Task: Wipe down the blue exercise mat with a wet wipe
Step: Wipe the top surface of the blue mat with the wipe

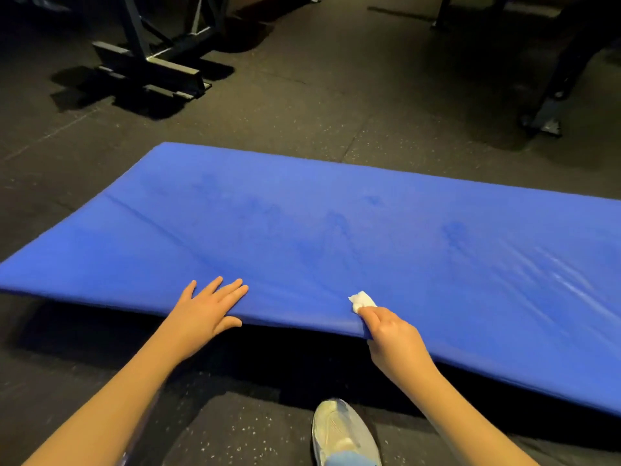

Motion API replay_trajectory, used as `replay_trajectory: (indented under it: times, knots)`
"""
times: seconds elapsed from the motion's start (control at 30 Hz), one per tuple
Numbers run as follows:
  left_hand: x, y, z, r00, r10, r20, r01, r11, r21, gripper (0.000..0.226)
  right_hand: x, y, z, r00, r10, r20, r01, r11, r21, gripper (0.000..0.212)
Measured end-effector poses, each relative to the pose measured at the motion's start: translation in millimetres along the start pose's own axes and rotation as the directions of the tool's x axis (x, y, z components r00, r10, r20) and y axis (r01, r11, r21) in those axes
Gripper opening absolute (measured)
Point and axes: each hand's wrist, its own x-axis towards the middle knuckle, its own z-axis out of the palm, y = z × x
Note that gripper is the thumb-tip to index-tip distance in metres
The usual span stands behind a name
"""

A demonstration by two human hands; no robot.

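The blue exercise mat (336, 237) lies across the middle of the frame on dark gym flooring (302, 95). Our left hand (205, 311) rests flat, fingers straight, on its near edge; our right hand (393, 338) pinches a bunched white wet wipe (362, 300) against that edge. We should judge it best to unfold the wipe, brace with the left, and sweep overlapping strokes toward the smudged centre.

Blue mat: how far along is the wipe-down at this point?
Partly done, it seems: darker smears across the middle of the blue mat look like damp wiped patches. In hand: the right hand pinches the wet wipe at the near edge, while the left hand lies flat on the mat. Left: the left end and the glossy right end show no such smears.
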Motion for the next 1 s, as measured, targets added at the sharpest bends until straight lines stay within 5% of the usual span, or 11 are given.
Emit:
replay_trajectory:
  times: [0.17,0.27,0.5,0.63,0.77,1.0]
  knots:
    - [29.1,63.8,-2.2,0.971,0.186,-0.15,-0.186,0.982,0.01,0.055,-38.8,58.0,-27.8,0.996,0.089,-0.027,-0.091,0.994,-0.064,0.077]
    - [43.2,102.4,-1.6,0.91,0.327,-0.256,-0.321,0.945,0.066,0.07,-72.9,90.7,-41.0,0.989,0.138,-0.056,-0.14,0.989,-0.04,0.071]
    - [65.9,173.1,1.8,0.839,0.416,-0.351,-0.436,0.9,0.025,0.059,-131.9,117.6,-59.6,0.948,0.317,0.02,-0.318,0.945,0.074,0.064]
    - [73.0,179.1,-4.1,0.816,0.468,-0.34,-0.47,0.879,0.084,0.061,-114.1,74.0,-40.1,0.989,0.15,0.017,-0.15,0.975,0.161,0.085]
    - [74.8,173.4,-25.4,0.798,0.489,-0.352,-0.479,0.869,0.121,0.049,-53.9,29.1,-22.3,0.996,0.085,-0.014,-0.08,0.971,0.227,0.08]
    - [57.9,135.7,-18.8,0.827,0.493,-0.271,-0.49,0.868,0.082,0.061,-23.7,-3.3,-2.1,0.999,0.022,0.049,-0.021,1.0,-0.018,0.058]
